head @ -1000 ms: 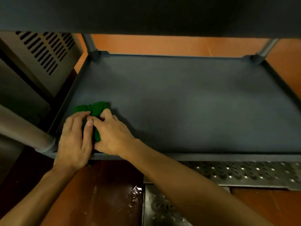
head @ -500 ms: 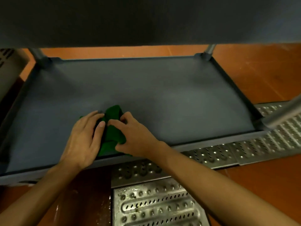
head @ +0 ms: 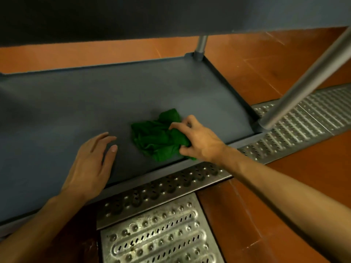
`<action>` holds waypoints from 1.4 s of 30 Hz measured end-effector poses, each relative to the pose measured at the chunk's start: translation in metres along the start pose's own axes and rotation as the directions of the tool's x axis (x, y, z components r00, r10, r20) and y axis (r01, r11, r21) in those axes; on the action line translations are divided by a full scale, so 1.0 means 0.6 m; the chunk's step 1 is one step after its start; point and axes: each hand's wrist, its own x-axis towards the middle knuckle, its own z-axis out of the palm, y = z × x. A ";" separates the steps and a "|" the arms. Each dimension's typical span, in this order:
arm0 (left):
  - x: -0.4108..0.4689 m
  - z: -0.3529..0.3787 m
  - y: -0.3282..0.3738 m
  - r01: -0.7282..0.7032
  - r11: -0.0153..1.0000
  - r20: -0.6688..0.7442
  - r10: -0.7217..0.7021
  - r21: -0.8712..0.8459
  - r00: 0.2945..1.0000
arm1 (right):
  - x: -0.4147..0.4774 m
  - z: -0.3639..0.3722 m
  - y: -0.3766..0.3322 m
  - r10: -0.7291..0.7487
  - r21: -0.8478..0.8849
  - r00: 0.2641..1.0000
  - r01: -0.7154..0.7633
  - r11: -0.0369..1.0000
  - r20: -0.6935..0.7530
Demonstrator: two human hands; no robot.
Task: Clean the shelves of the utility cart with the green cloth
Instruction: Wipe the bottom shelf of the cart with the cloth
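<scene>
Crumpled green cloth (head: pixel 158 138) lies on the dark grey cart shelf (head: pixel 76 103) near its front rim, gripped by the right hand's (head: pixel 201 142) curled fingers; the left hand (head: pixel 91 164), fingers straight, rests beside it.

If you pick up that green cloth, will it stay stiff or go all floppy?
Probably floppy: the cloth lies crumpled in soft folds, so it would likely droop when lifted. It seems light, since the right hand gathers it alone. Pushed, it should slide and bunch up rather than roll, as it rests on the smooth shelf.
</scene>
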 end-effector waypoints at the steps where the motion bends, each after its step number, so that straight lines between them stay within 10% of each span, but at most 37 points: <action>1: -0.001 0.000 0.000 0.003 1.000 -0.006 -0.003 -0.007 1.000 | -0.009 -0.009 0.017 0.026 -0.020 1.000 -0.026 0.999 -0.002; 20: -0.073 -0.129 -0.157 0.048 0.990 -0.085 -0.037 0.135 0.996 | -0.064 -0.068 0.179 0.624 -0.211 0.760 -0.650 0.730 -0.182; 32: -0.111 -0.156 -0.212 0.267 0.956 -0.242 -0.232 0.124 0.942 | -0.016 -0.052 0.083 0.730 -0.021 0.662 -0.743 0.669 -0.171; 42: -0.114 -0.155 -0.217 0.239 0.965 -0.248 -0.207 0.105 0.946 | 0.031 0.009 -0.057 0.625 0.040 0.753 -0.632 0.774 -0.204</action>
